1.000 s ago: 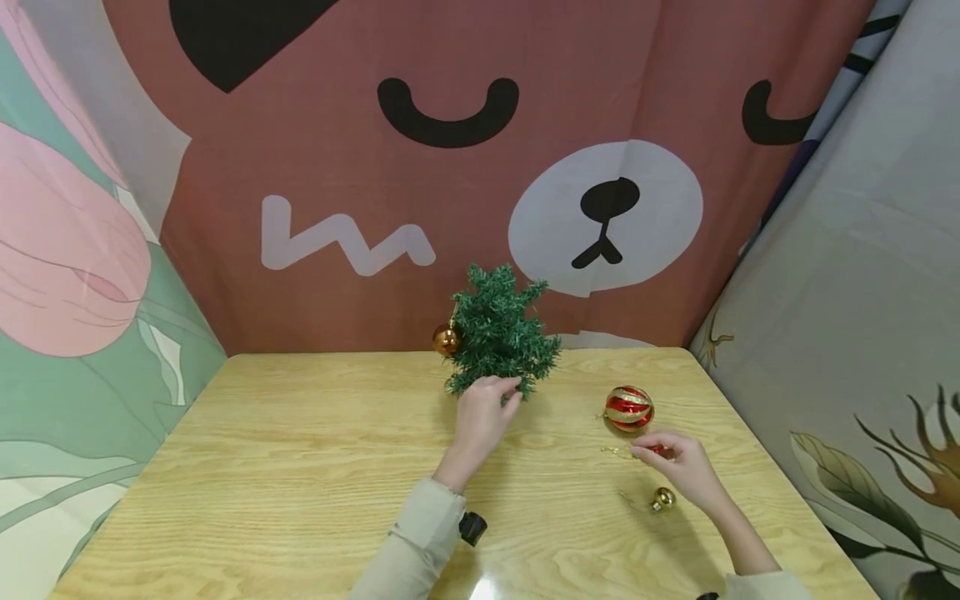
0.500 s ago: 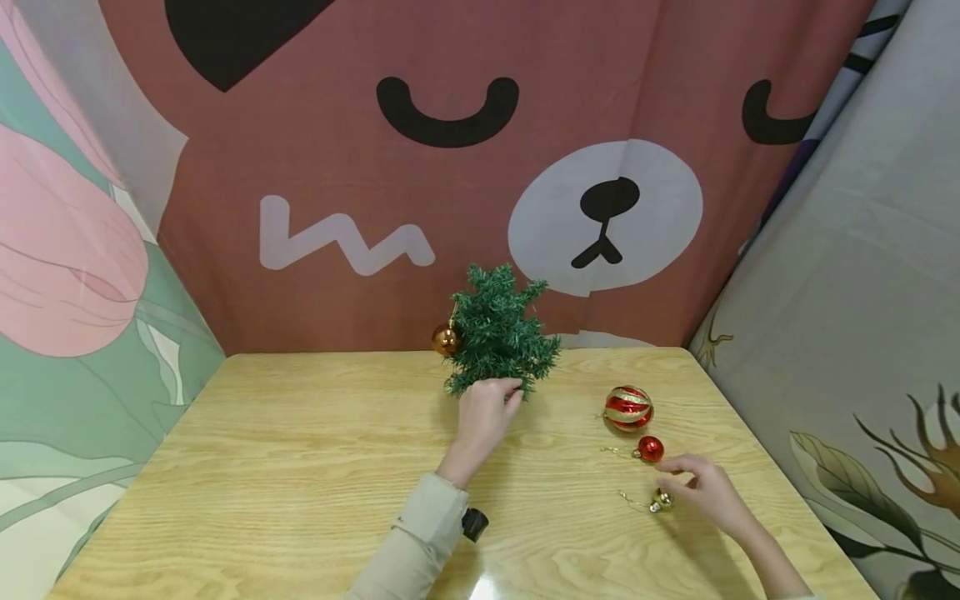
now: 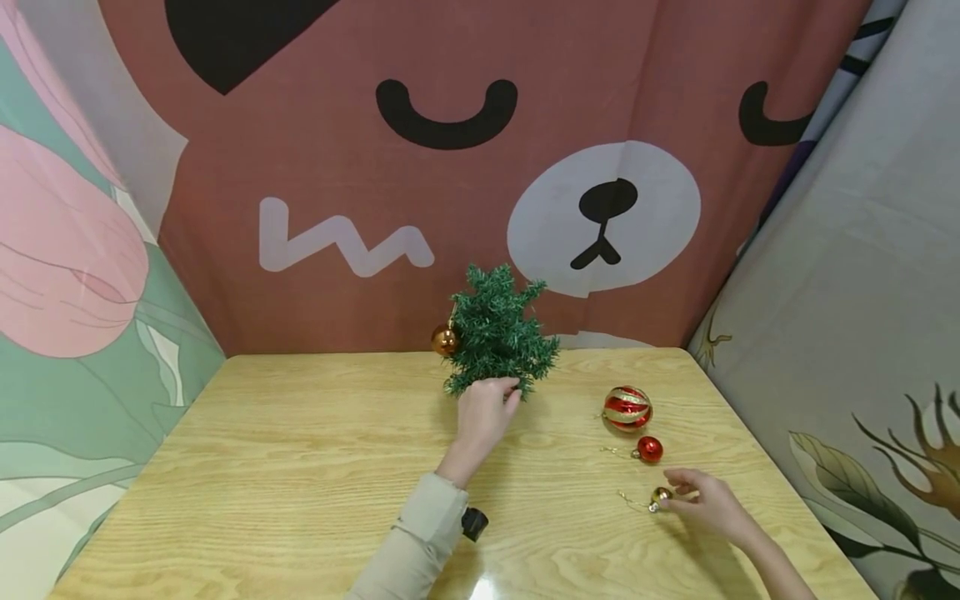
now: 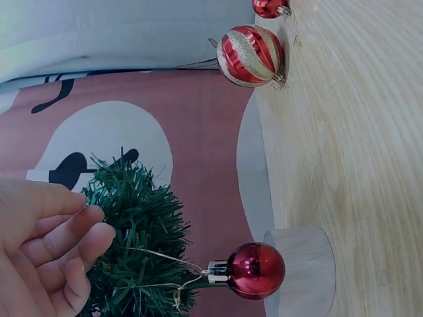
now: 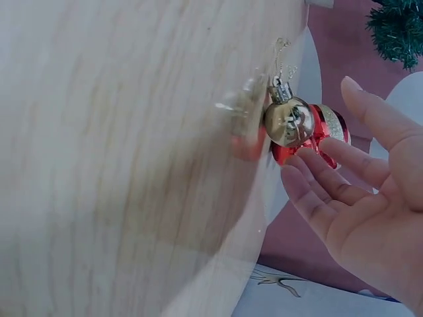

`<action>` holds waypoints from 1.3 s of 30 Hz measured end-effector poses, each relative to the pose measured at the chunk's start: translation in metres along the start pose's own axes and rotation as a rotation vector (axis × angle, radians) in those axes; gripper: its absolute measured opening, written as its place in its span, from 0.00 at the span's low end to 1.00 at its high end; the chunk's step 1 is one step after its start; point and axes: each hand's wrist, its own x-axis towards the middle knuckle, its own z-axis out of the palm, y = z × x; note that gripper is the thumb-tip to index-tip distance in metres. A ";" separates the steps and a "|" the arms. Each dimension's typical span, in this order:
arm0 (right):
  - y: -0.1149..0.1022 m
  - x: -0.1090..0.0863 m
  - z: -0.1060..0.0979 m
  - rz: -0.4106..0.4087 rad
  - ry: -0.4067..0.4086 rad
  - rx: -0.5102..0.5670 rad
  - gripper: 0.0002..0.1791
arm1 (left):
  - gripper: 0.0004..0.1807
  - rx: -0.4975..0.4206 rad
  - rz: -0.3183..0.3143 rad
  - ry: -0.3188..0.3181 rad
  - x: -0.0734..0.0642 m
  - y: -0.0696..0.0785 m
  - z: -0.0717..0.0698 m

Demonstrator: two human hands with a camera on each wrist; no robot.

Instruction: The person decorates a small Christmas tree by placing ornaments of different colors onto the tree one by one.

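We see the gold ball (image 3: 662,493) on the near right of the table (image 3: 300,450), by our right hand (image 3: 711,503), its fingers parted and gripping nothing, while our left hand (image 3: 482,414) curls at the far tree (image 3: 498,321), its grip unclear.

Dusty-red fabric backdrop (image 3: 322,158) hung behind, printed with black curved eyes (image 3: 447,136) and white oval muzzle (image 3: 652,217). At left, green-and-white drape (image 3: 67,396) bore big pink flower (image 3: 67,258). At right, pale grey drape (image 3: 825,292) carried leaf print (image 3: 870,500). Light wooden table (image 3: 300,467), grain visible, far corners rounded, stood before backdrop. White light glare (image 3: 483,588) shone near its front.
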 end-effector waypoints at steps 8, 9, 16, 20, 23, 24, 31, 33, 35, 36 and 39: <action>0.007 0.000 0.003 -0.071 -0.076 0.039 0.27 | 0.08 0.009 0.002 -0.001 0.000 0.000 0.000; 0.008 0.000 0.004 -0.080 -0.077 0.036 0.26 | 0.08 0.010 0.002 -0.001 0.000 0.000 0.000; 0.009 0.003 0.007 -0.067 -0.056 0.012 0.23 | 0.08 0.008 -0.002 -0.005 0.000 0.000 0.000; 0.009 0.004 0.009 -0.049 -0.038 -0.004 0.19 | 0.07 0.002 -0.002 -0.009 0.000 0.000 0.000; 0.011 0.005 0.010 -0.045 -0.035 -0.008 0.18 | 0.07 -0.002 0.001 -0.006 0.000 -0.001 0.001; 0.011 0.006 0.011 -0.046 -0.034 -0.008 0.17 | 0.07 -0.002 0.003 -0.003 -0.001 -0.001 0.001; 0.006 0.006 0.014 -0.056 -0.040 0.031 0.16 | 0.06 -0.023 0.010 0.016 -0.001 -0.002 0.003; 0.005 0.006 0.015 -0.049 -0.046 0.049 0.16 | 0.06 -0.032 0.008 0.018 -0.002 -0.003 0.003; 0.003 0.008 0.016 -0.044 -0.046 0.058 0.17 | 0.06 -0.038 0.004 0.022 -0.002 -0.003 0.003; 0.002 0.009 0.017 -0.041 -0.043 0.063 0.18 | 0.06 -0.040 0.001 0.023 -0.002 -0.003 0.004; -0.002 0.012 0.019 -0.036 -0.017 0.067 0.19 | 0.06 -0.047 -0.009 0.025 -0.002 -0.003 0.004</action>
